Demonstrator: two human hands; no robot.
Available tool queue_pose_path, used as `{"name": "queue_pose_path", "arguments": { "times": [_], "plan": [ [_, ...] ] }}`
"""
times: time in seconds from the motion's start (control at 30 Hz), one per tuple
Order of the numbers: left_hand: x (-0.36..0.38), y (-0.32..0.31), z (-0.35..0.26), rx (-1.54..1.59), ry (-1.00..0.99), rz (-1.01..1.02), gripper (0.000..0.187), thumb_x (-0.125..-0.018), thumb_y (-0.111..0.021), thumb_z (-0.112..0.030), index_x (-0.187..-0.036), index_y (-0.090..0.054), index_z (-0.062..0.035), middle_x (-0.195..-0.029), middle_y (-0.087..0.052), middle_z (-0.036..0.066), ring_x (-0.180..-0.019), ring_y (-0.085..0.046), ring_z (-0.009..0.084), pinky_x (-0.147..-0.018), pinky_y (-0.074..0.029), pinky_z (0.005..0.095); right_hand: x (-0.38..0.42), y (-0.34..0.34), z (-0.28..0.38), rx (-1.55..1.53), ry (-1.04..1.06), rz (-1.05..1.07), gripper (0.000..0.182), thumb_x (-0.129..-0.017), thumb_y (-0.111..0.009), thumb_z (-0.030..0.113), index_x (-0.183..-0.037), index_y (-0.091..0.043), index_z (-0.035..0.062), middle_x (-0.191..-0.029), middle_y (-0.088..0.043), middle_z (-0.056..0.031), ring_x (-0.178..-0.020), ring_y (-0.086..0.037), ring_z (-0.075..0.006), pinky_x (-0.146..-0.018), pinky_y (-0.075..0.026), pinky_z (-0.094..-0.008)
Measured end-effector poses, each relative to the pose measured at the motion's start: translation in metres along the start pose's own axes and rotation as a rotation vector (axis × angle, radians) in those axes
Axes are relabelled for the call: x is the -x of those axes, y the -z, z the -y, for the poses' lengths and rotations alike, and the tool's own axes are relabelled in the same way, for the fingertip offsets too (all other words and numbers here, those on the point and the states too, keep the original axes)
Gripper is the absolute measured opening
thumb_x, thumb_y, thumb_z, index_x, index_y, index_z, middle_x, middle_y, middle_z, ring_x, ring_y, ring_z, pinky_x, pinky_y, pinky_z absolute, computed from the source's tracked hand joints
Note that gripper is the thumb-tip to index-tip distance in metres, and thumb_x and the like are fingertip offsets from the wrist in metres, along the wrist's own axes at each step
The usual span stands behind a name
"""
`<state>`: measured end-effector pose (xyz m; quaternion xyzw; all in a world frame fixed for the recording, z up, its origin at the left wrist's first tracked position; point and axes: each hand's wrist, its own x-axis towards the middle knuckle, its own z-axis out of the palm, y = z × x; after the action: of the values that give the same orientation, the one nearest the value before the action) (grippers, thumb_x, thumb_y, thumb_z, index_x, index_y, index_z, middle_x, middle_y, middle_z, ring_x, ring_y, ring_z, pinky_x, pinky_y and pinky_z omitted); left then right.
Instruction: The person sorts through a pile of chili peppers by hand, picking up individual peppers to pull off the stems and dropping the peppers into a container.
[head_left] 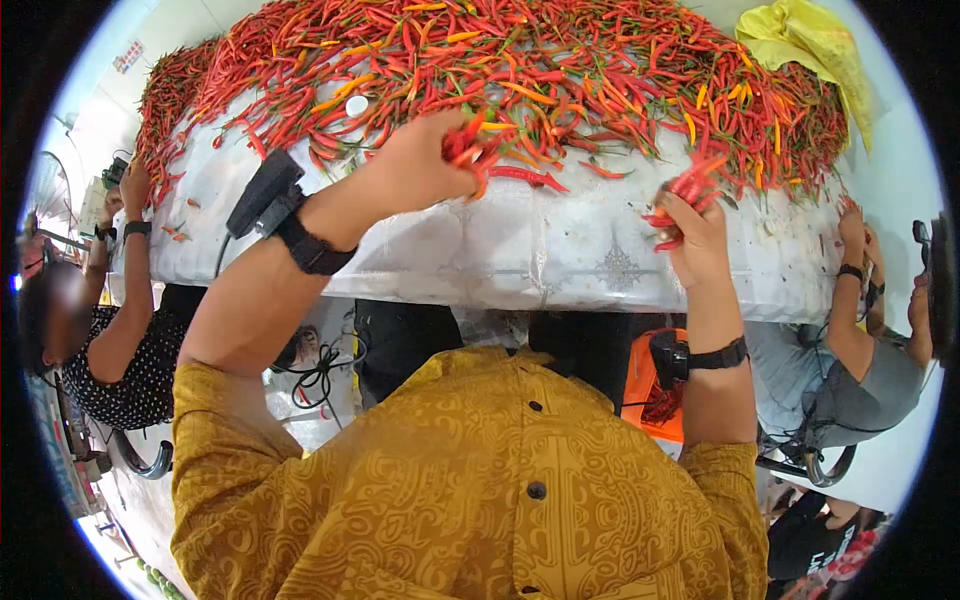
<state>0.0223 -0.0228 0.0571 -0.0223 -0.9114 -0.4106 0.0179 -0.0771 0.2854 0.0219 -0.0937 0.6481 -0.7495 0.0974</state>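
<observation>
Left hand: fingers curled round a small clutch of red chillies, a few poking out rightward, slight blur. Right hand: thumb and fingers clamped on a fuller bunch, long axis slanting away and to the right; which ends are stalks, can't tell. Hands well apart. Between them a single red chilli on the white table cover, long axis roughly crosswise, just right of the left hand and nearer to it than to the right. The main heap lies straight ahead, beyond both grips, pods pointing every way, mostly red, some orange; its near fringe comes right up by the left hand. Farther out: white disc among pods, left of the left hand; yellow sack at the heap's far right; orange container below the table edge, near the right forearm. Other people's hands at both table ends.
</observation>
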Motion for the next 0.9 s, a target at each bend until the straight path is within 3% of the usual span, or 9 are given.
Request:
{"name": "queue_pose_path", "arguments": {
  "times": [0.07,0.2,0.27,0.3,0.47,0.6,0.83,0.9],
  "plan": [
    [-0.011,-0.009,-0.019,0.567,0.033,0.024,0.026,-0.07,-0.064,-0.007,-0.094,-0.055,0.0003,-0.078,-0.059,0.005,-0.067,-0.055,0.0111,-0.06,-0.045,0.0265,0.0,-0.025,0.001,-0.201,-0.053,0.159,0.017,-0.074,-0.067,0.007,-0.087,-0.056,0.0056,-0.075,-0.059,-0.0022,-0.064,-0.058,-0.0121,-0.055,-0.045,-0.0239],
    [-0.031,-0.059,-0.036,0.858,0.113,-0.012,0.024,-0.071,-0.063,-0.004,-0.093,-0.055,-0.0013,-0.081,-0.06,0.004,-0.07,-0.056,0.0129,-0.062,-0.045,0.027,-0.003,-0.07,-0.011,-0.345,-0.158,0.276,0.016,-0.076,-0.063,0.004,-0.09,-0.056,0.0045,-0.082,-0.061,-0.0045,-0.072,-0.059,-0.0122,-0.061,-0.047,-0.0257],
    [-0.036,-0.075,-0.049,1.126,0.215,-0.203,0.021,-0.072,-0.061,-0.003,-0.092,-0.056,-0.0021,-0.08,-0.059,0.004,-0.071,-0.056,0.0131,-0.063,-0.044,0.0263,-0.003,-0.089,-0.018,-0.411,-0.111,0.299,0.02,-0.078,-0.063,0.005,-0.097,-0.056,0.0038,-0.09,-0.062,-0.0058,-0.078,-0.06,-0.0148,-0.068,-0.049,-0.0284],
    [-0.041,-0.08,-0.05,1.32,0.129,-0.241,0.019,-0.072,-0.059,-0.002,-0.09,-0.056,-0.0027,-0.081,-0.059,0.004,-0.072,-0.055,0.0132,-0.064,-0.043,0.0262,-0.001,-0.097,-0.016,-0.469,-0.075,0.232,0.023,-0.08,-0.063,0.007,-0.101,-0.055,0.0037,-0.092,-0.062,-0.0059,-0.08,-0.061,-0.0156,-0.07,-0.05,-0.0295],
    [-0.046,-0.091,-0.052,1.376,0.24,-0.312,0.018,-0.073,-0.057,-0.002,-0.091,-0.055,-0.0033,-0.081,-0.058,0.004,-0.073,-0.054,0.0141,-0.065,-0.042,0.0278,-0.006,-0.097,-0.03,-0.476,0.014,0.194,0.032,-0.084,-0.061,0.013,-0.112,-0.051,0.0042,-0.104,-0.059,-0.0053,-0.092,-0.058,-0.0162,-0.08,-0.048,-0.0313],
    [-0.054,-0.094,-0.051,1.404,0.245,-0.371,0.019,-0.073,-0.056,-0.003,-0.092,-0.052,-0.0042,-0.079,-0.056,0.005,-0.074,-0.054,0.0155,-0.064,-0.043,0.029,-0.006,-0.101,-0.031,-0.473,0.042,0.159,0.03,-0.084,-0.062,0.017,-0.109,-0.052,0.0029,-0.102,-0.059,-0.0059,-0.089,-0.058,-0.0142,-0.08,-0.046,-0.0301],
    [-0.055,-0.095,-0.051,1.434,0.249,-0.334,0.02,-0.074,-0.056,-0.004,-0.092,-0.047,-0.0046,-0.082,-0.055,0.007,-0.073,-0.053,0.0176,-0.062,-0.045,0.0308,-0.003,-0.103,-0.016,-0.354,0.045,0.203,0.034,-0.077,-0.066,0.004,-0.107,-0.05,0.0009,-0.1,-0.058,-0.0057,-0.091,-0.057,-0.0139,-0.08,-0.046,-0.0289],
    [-0.055,-0.096,-0.048,1.395,0.201,-0.234,0.02,-0.074,-0.056,-0.007,-0.092,-0.047,-0.0049,-0.084,-0.054,0.007,-0.073,-0.053,0.0174,-0.064,-0.046,0.0325,-0.004,-0.101,-0.013,-0.301,0.033,0.203,0.036,-0.075,-0.067,0.002,-0.107,-0.05,0.0007,-0.1,-0.058,-0.0062,-0.091,-0.057,-0.0144,-0.08,-0.046,-0.0291]
  ]
}}
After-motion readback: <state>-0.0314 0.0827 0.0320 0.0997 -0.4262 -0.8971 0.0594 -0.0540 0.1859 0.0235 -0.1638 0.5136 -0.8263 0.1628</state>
